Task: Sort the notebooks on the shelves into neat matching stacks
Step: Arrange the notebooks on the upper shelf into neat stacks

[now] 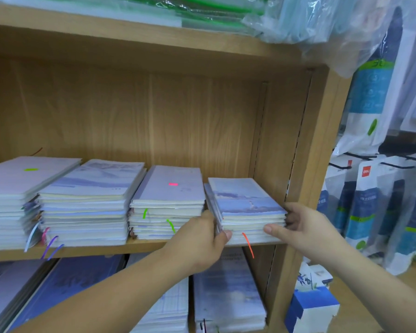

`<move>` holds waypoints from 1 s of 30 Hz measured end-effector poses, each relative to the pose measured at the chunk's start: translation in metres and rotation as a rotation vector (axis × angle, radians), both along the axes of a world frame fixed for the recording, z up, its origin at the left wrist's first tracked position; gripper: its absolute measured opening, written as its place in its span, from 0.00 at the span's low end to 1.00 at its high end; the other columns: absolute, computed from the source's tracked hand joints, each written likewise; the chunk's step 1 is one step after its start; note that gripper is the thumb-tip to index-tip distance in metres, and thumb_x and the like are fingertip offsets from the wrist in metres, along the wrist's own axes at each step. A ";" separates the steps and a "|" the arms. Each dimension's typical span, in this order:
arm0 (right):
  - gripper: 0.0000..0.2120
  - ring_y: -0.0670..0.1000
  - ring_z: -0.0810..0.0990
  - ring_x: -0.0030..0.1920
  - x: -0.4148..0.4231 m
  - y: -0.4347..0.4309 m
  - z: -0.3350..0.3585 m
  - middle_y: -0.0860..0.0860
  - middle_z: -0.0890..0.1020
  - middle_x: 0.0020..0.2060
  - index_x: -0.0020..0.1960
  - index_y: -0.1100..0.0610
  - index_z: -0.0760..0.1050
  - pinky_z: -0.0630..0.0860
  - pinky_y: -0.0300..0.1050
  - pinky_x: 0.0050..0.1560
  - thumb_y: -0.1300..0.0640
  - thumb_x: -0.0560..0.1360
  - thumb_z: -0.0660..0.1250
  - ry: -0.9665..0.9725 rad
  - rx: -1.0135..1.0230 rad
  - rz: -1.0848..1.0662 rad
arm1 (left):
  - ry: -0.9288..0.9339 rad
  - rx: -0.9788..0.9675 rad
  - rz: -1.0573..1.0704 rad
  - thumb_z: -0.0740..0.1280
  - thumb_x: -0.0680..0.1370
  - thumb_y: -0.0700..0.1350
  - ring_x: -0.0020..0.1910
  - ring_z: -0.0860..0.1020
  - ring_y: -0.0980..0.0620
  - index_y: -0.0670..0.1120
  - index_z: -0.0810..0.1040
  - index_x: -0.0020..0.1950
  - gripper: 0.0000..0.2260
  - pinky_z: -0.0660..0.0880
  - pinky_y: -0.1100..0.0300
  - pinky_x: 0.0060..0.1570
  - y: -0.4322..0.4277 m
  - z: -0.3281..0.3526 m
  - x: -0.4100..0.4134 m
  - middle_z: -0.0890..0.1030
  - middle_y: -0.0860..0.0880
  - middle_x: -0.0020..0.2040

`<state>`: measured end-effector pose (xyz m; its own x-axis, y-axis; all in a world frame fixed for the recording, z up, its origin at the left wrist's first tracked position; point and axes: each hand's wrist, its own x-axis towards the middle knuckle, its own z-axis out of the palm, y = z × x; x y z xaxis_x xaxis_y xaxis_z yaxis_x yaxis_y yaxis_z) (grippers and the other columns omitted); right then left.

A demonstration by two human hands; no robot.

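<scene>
Several notebook stacks lie on the wooden shelf (pixel 135 247). At the far right sits a stack with a blue seascape cover (pixel 244 199), slightly askew over the books beneath. My left hand (pixel 199 239) grips its left front corner, thumb on the front edge. On the stack's right front corner my right hand (pixel 303 227) holds on, thumb across the page edges and fingers curled round the side. To the left stand a pale stack with a red tag (pixel 171 188), a wave-cover stack (pixel 94 181) and a grey stack with a green tag (pixel 22 176).
The shelf's right side panel (pixel 308 145) stands close beside the held stack. More notebooks (pixel 228 292) lie on the shelf below. Plastic-wrapped goods (pixel 226 13) fill the top shelf. Packaged items (pixel 365 207) hang on hooks at the right, and a blue-white box (pixel 310 306) sits low.
</scene>
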<state>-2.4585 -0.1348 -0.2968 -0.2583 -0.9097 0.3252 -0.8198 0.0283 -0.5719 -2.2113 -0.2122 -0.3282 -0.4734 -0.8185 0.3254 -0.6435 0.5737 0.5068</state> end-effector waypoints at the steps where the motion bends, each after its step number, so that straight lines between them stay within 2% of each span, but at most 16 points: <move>1: 0.30 0.42 0.82 0.49 0.003 -0.002 0.002 0.36 0.81 0.49 0.66 0.47 0.74 0.76 0.37 0.46 0.40 0.69 0.78 0.023 -0.015 0.011 | -0.016 -0.006 -0.006 0.63 0.82 0.59 0.44 0.81 0.43 0.48 0.68 0.54 0.14 0.71 0.57 0.40 0.000 0.002 -0.002 0.83 0.46 0.49; 2: 0.38 0.42 0.81 0.52 0.006 -0.005 0.003 0.34 0.78 0.54 0.74 0.46 0.69 0.74 0.36 0.50 0.40 0.68 0.79 0.013 -0.030 0.038 | -0.038 -0.015 -0.003 0.62 0.82 0.59 0.47 0.82 0.42 0.47 0.68 0.55 0.15 0.71 0.57 0.41 0.001 0.004 -0.004 0.83 0.45 0.52; 3: 0.42 0.40 0.79 0.53 0.007 -0.007 0.003 0.33 0.77 0.58 0.77 0.44 0.66 0.72 0.34 0.52 0.41 0.68 0.80 -0.027 -0.040 0.071 | -0.059 -0.021 -0.001 0.61 0.83 0.59 0.50 0.82 0.42 0.47 0.68 0.57 0.16 0.71 0.56 0.42 0.000 0.005 -0.006 0.83 0.44 0.53; 4: 0.41 0.37 0.78 0.51 0.007 -0.010 0.003 0.33 0.78 0.59 0.77 0.41 0.66 0.71 0.32 0.53 0.40 0.68 0.79 -0.060 -0.043 0.106 | -0.079 -0.027 0.001 0.60 0.83 0.60 0.52 0.81 0.42 0.47 0.68 0.57 0.17 0.71 0.56 0.43 0.000 0.006 -0.007 0.83 0.44 0.54; 6: 0.33 0.36 0.77 0.49 0.008 -0.013 0.003 0.35 0.79 0.57 0.73 0.39 0.70 0.70 0.30 0.51 0.40 0.71 0.76 -0.043 -0.017 0.137 | -0.094 -0.052 0.017 0.57 0.83 0.62 0.52 0.81 0.42 0.47 0.68 0.56 0.18 0.73 0.54 0.45 0.000 0.005 -0.006 0.83 0.43 0.53; 8: 0.28 0.40 0.78 0.56 0.008 -0.015 0.000 0.40 0.80 0.60 0.72 0.44 0.75 0.71 0.35 0.54 0.41 0.74 0.74 -0.058 -0.024 0.098 | -0.070 -0.113 0.030 0.57 0.83 0.63 0.49 0.81 0.43 0.48 0.70 0.56 0.19 0.76 0.51 0.46 0.001 0.003 -0.003 0.83 0.44 0.49; 13: 0.26 0.46 0.78 0.61 0.010 -0.019 -0.007 0.45 0.82 0.61 0.69 0.49 0.79 0.73 0.40 0.60 0.41 0.73 0.75 -0.119 -0.094 0.016 | 0.084 -0.194 -0.053 0.57 0.84 0.59 0.43 0.79 0.43 0.51 0.72 0.65 0.16 0.75 0.48 0.43 0.001 -0.008 0.003 0.82 0.47 0.41; 18: 0.25 0.47 0.78 0.64 0.012 -0.020 -0.007 0.45 0.82 0.62 0.68 0.50 0.80 0.73 0.42 0.61 0.43 0.73 0.75 -0.087 -0.099 0.005 | 0.065 -0.296 -0.014 0.56 0.85 0.58 0.47 0.80 0.43 0.50 0.70 0.76 0.22 0.74 0.48 0.47 0.001 -0.012 0.002 0.84 0.45 0.46; 20: 0.24 0.47 0.79 0.61 0.011 -0.020 -0.008 0.45 0.82 0.60 0.67 0.50 0.80 0.74 0.42 0.58 0.44 0.74 0.76 -0.112 -0.101 0.010 | 0.076 -0.306 -0.012 0.57 0.85 0.57 0.48 0.79 0.43 0.48 0.73 0.74 0.21 0.73 0.50 0.47 0.002 -0.011 0.000 0.84 0.44 0.47; 23: 0.22 0.45 0.80 0.54 0.010 -0.018 -0.009 0.43 0.83 0.55 0.67 0.49 0.79 0.73 0.38 0.51 0.46 0.75 0.75 -0.157 -0.093 0.038 | 0.113 -0.337 -0.021 0.60 0.85 0.55 0.43 0.78 0.45 0.48 0.78 0.68 0.17 0.72 0.52 0.43 0.005 -0.015 -0.002 0.84 0.46 0.43; 25: 0.22 0.43 0.80 0.53 0.007 -0.017 -0.008 0.42 0.82 0.54 0.69 0.48 0.78 0.73 0.35 0.51 0.47 0.76 0.74 -0.193 -0.071 0.071 | 0.207 -0.284 -0.030 0.63 0.84 0.56 0.38 0.77 0.49 0.49 0.81 0.61 0.14 0.72 0.55 0.39 0.006 -0.017 -0.001 0.82 0.51 0.37; 27: 0.22 0.41 0.80 0.52 0.006 -0.016 -0.004 0.41 0.82 0.53 0.69 0.48 0.77 0.72 0.33 0.51 0.48 0.77 0.74 -0.208 -0.046 0.086 | 0.296 -0.196 -0.009 0.66 0.81 0.58 0.36 0.75 0.50 0.51 0.83 0.56 0.13 0.69 0.60 0.37 0.003 -0.015 0.002 0.75 0.55 0.29; 30: 0.23 0.41 0.81 0.55 0.007 -0.016 -0.003 0.42 0.83 0.55 0.70 0.49 0.78 0.73 0.35 0.52 0.47 0.76 0.74 -0.226 -0.059 0.062 | 0.288 -0.129 -0.007 0.65 0.79 0.63 0.29 0.72 0.54 0.52 0.81 0.47 0.15 0.69 0.59 0.33 0.001 -0.010 0.007 0.73 0.55 0.26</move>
